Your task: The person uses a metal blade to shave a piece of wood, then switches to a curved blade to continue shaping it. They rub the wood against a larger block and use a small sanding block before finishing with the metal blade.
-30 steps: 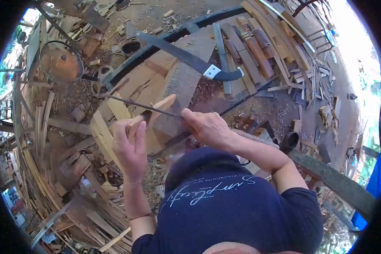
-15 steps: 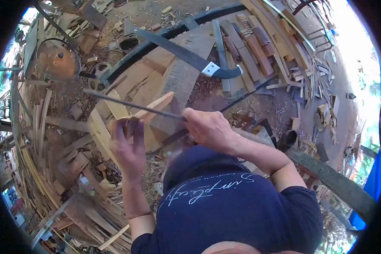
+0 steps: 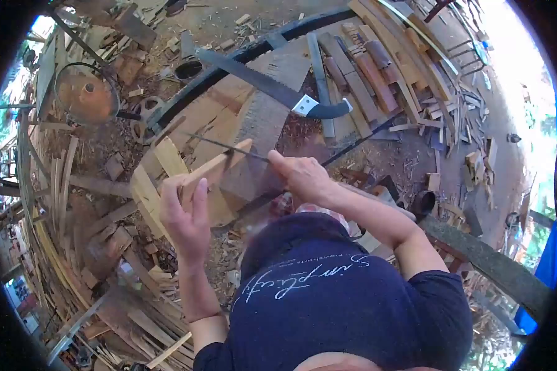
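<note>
My left hand point(image 3: 187, 213) is closed around the lower end of a pale wooden piece point(image 3: 216, 170), which slants up to the right over the workbench. In my right hand point(image 3: 306, 179) is one end of a long, thin dark file point(image 3: 214, 141). The file points left, and its length crosses the upper end of the wooden piece; whether the two touch is hard to tell. Farther up on the bench, a handsaw point(image 3: 254, 75) with a dark handle lies with its teeth facing up and right. Pale wooden boards point(image 3: 150, 198) sit just left of my left hand.
Several wooden tool bodies point(image 3: 374, 77) line the right side of the bench, beside a flat metal bar point(image 3: 320, 86). A round pan point(image 3: 86, 93) stands at upper left. Wood strips point(image 3: 62, 176) and offcuts cover the ground at left; a beam point(image 3: 486, 260) lies at right.
The file has shifted and turned, its far end moving right, and it now crosses near the wooden piece's upper end. My right hand has moved slightly; my left hand's fingers have shifted on the wood.
</note>
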Tool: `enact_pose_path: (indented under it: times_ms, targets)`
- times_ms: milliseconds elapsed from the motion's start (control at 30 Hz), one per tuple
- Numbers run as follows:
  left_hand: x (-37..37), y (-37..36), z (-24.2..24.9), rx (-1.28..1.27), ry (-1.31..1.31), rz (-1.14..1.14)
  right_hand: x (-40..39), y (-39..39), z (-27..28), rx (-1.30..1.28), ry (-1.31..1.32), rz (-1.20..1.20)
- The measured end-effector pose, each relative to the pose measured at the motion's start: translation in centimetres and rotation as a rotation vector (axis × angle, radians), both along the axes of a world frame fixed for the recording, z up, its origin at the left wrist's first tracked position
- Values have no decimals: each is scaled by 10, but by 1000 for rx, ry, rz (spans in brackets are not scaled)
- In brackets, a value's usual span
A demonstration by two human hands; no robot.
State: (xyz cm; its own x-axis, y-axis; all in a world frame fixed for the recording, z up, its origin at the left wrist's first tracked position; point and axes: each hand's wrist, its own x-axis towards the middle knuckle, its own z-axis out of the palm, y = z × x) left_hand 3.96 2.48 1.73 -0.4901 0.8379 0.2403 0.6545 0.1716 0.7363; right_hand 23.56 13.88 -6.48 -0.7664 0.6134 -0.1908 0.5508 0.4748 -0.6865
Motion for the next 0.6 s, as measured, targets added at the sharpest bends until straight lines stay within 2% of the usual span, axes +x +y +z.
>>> enact_pose_path:
  times_ms: [133, 200, 400, 600]
  targets:
    - [1, -2, -3, 11, -69, 11, 11, -3, 9, -109, -49, -20]
    - [0, 1, -5, 27, -83, -20, 5, -8, 33, -72, 94, -35]
    - [4, 7, 0, 31, -37, -17, 4, -3, 13, -50, 96, -1]
    - [7, 4, 1, -6, -76, -33, 0, -6, 40, -6, 199, 12]
